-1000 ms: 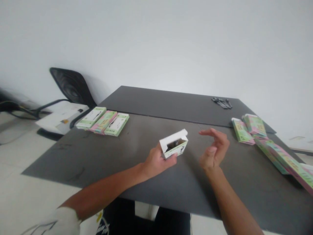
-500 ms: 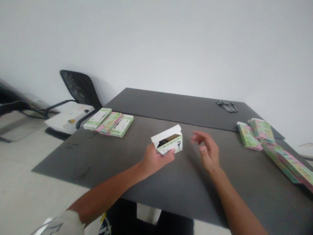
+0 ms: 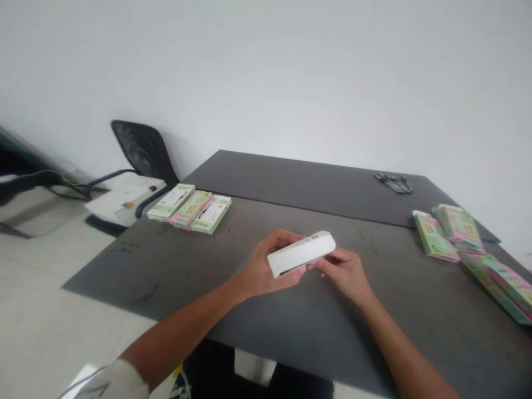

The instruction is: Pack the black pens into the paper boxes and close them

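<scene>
Over the near half of the table, my left hand (image 3: 261,269) grips a small cardboard box (image 3: 302,254) from the left, thumb in front and fingers behind. The box is tilted, with its white flap turned towards me and a thin dark gap along the lower left edge. At the right end, the fingers and thumb of my right hand (image 3: 347,274) are closed on the box's lower corner. What lies inside the box is hidden now.
Green, pink and white boxes (image 3: 189,209) lie in a row at the table's left. Several more boxes (image 3: 436,235) are stacked at the right. Small black items (image 3: 394,183) lie at the back right of the dark table (image 3: 266,321). A chair (image 3: 143,149) stands beyond the left edge.
My right hand has moved left from open air onto the box. The box has turned, and its raised flap has come down over the opening, hiding the dark contents.
</scene>
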A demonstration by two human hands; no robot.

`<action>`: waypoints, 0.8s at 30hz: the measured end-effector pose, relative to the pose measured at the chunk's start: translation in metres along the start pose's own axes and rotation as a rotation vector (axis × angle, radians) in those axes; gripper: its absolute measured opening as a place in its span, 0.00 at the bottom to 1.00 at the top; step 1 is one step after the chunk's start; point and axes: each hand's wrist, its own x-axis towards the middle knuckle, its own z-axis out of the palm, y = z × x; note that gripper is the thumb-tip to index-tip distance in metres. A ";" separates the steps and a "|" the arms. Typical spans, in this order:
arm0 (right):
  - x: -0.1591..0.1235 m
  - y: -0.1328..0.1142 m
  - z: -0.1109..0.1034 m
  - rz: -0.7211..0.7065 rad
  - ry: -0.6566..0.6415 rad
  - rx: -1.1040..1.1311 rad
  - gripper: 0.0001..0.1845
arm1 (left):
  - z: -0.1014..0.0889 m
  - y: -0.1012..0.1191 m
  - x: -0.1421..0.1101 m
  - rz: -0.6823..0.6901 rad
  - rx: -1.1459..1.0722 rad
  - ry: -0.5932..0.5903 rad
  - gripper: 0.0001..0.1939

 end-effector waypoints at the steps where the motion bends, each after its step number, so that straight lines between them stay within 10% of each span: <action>1: 0.000 0.000 0.000 0.003 -0.004 -0.006 0.18 | -0.001 0.000 0.000 -0.010 -0.032 -0.060 0.26; 6: 0.006 0.006 -0.015 0.019 0.009 -0.120 0.22 | 0.000 -0.007 0.000 -0.052 0.029 -0.101 0.26; 16: 0.016 0.031 -0.092 0.015 0.476 -0.501 0.32 | 0.008 -0.003 -0.005 0.092 0.221 0.024 0.30; 24: 0.019 0.047 -0.105 0.063 0.564 -0.652 0.37 | 0.004 0.003 -0.009 0.205 0.179 0.026 0.22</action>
